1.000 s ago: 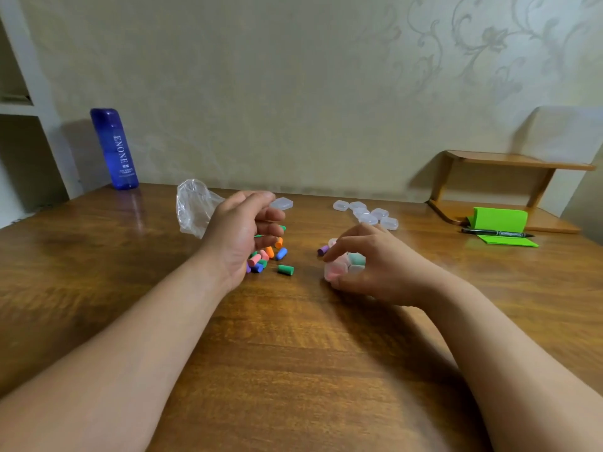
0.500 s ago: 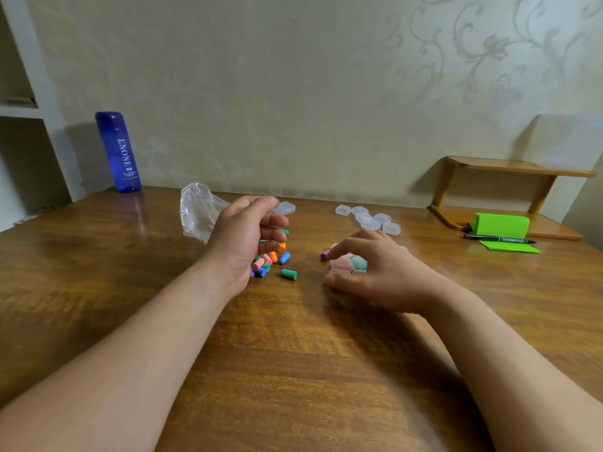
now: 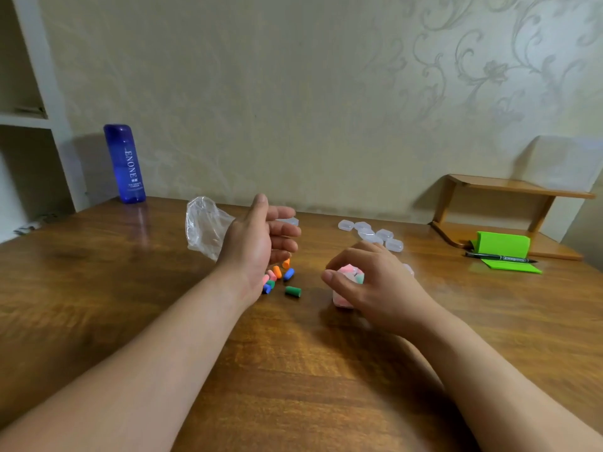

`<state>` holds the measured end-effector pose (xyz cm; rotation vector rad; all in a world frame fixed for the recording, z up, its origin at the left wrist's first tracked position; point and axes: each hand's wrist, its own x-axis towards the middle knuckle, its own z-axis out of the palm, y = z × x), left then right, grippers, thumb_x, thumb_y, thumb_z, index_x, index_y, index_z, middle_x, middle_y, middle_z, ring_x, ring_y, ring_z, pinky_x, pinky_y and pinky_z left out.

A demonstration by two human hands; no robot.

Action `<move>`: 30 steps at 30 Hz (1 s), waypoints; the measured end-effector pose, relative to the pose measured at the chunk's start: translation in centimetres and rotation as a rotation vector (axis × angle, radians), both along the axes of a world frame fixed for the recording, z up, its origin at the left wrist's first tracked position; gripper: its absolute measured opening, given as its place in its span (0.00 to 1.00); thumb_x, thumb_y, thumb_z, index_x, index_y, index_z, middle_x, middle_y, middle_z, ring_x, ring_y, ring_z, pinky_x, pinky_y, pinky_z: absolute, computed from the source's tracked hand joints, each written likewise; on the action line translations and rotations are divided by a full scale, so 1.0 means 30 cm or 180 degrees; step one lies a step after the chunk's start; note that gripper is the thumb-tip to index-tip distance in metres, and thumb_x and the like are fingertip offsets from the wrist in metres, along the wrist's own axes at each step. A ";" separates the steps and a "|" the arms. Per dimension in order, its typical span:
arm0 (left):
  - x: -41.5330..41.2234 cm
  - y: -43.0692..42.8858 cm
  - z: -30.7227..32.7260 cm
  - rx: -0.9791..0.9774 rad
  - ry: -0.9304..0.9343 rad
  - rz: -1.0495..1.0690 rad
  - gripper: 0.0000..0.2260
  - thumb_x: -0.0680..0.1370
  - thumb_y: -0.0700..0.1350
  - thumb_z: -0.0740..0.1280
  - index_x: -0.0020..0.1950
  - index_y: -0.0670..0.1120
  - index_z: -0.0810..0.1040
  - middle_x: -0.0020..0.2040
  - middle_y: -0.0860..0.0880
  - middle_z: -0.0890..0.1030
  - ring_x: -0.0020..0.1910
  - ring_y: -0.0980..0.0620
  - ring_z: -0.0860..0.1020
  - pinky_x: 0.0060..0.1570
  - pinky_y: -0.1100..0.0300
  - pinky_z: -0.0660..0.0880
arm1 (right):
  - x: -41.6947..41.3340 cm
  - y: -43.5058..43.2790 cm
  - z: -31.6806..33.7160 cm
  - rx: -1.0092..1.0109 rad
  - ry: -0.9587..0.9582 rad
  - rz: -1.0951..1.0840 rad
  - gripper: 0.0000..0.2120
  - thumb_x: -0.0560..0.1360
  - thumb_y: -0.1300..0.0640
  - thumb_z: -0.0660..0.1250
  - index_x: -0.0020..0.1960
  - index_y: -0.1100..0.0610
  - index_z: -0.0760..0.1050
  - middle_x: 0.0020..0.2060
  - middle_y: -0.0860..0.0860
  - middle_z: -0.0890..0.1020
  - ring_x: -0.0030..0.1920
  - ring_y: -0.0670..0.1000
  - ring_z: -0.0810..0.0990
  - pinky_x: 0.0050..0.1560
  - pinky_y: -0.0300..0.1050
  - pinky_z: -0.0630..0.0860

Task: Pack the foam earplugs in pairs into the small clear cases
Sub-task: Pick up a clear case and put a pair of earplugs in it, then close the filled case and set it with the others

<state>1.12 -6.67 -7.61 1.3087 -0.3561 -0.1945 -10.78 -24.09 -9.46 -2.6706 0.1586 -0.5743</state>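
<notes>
The loose foam earplugs (image 3: 277, 275) sit in a little heap mid-table: orange, pink, blue and green, with one green earplug (image 3: 292, 291) lying on its own just beside it. The left hand (image 3: 257, 243) hovers over the heap, palm turned sideways, fingers loosely spread, holding nothing. The right hand (image 3: 375, 285) has thumb and fingers curled round a filled clear case (image 3: 343, 301) down on the wooden table (image 3: 293, 370), pink and mint plugs showing through. Empty clear cases (image 3: 372, 234) cluster behind it. Further out there's a crumpled plastic bag (image 3: 205, 226), a blue bottle (image 3: 124, 164), and a green notepad (image 3: 502, 246) with a pen (image 3: 499, 257).
</notes>
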 end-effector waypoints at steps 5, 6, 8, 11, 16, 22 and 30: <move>0.019 -0.037 0.040 0.0029 -0.0004 0.0020 0.20 0.89 0.52 0.55 0.58 0.44 0.83 0.42 0.46 0.86 0.36 0.51 0.81 0.36 0.58 0.75 | 0.033 0.029 -0.009 -0.0052 -0.0432 -0.0004 0.10 0.82 0.37 0.65 0.52 0.40 0.81 0.53 0.38 0.78 0.57 0.43 0.74 0.59 0.47 0.72; 0.024 -0.044 0.037 0.0044 -0.0006 0.0031 0.18 0.89 0.51 0.55 0.58 0.44 0.83 0.42 0.46 0.86 0.36 0.51 0.80 0.35 0.58 0.75 | 0.045 0.034 -0.007 -0.0065 -0.0492 -0.0005 0.10 0.82 0.38 0.65 0.51 0.41 0.81 0.52 0.39 0.79 0.57 0.43 0.74 0.58 0.47 0.72; 0.035 -0.061 0.025 0.0109 0.0007 0.0066 0.17 0.88 0.49 0.56 0.57 0.44 0.83 0.42 0.47 0.85 0.35 0.52 0.79 0.33 0.60 0.73 | 0.072 0.032 0.010 -0.0057 -0.0499 -0.0057 0.10 0.83 0.42 0.65 0.53 0.43 0.82 0.51 0.38 0.79 0.55 0.42 0.74 0.55 0.46 0.71; 0.060 -0.074 0.010 0.0158 0.0023 0.0100 0.15 0.88 0.48 0.57 0.56 0.45 0.83 0.41 0.48 0.85 0.34 0.53 0.79 0.32 0.61 0.72 | 0.123 -0.018 0.060 0.0137 -0.0467 -0.0271 0.10 0.85 0.47 0.65 0.59 0.49 0.84 0.51 0.41 0.82 0.53 0.45 0.78 0.53 0.46 0.74; 0.107 -0.070 -0.019 0.0175 -0.0078 0.0212 0.16 0.87 0.49 0.57 0.56 0.43 0.83 0.41 0.46 0.86 0.31 0.52 0.76 0.29 0.59 0.68 | 0.231 -0.222 0.105 0.0279 -0.0332 -0.0957 0.12 0.85 0.54 0.63 0.64 0.51 0.82 0.57 0.48 0.86 0.53 0.49 0.82 0.54 0.49 0.80; 0.106 -0.065 -0.020 0.0218 -0.0311 0.0229 0.17 0.88 0.48 0.57 0.55 0.41 0.82 0.41 0.45 0.84 0.30 0.52 0.74 0.25 0.65 0.68 | 0.289 -0.416 0.052 -0.0196 0.0650 -0.1710 0.17 0.82 0.58 0.68 0.70 0.56 0.77 0.60 0.55 0.84 0.51 0.54 0.80 0.49 0.47 0.77; 0.105 -0.064 -0.024 0.0224 -0.0430 0.0212 0.18 0.89 0.51 0.57 0.54 0.43 0.83 0.41 0.45 0.85 0.31 0.53 0.75 0.27 0.65 0.69 | 0.284 -0.472 -0.012 -0.0253 0.0828 -0.2033 0.12 0.79 0.53 0.75 0.59 0.54 0.79 0.44 0.50 0.82 0.39 0.50 0.83 0.28 0.42 0.75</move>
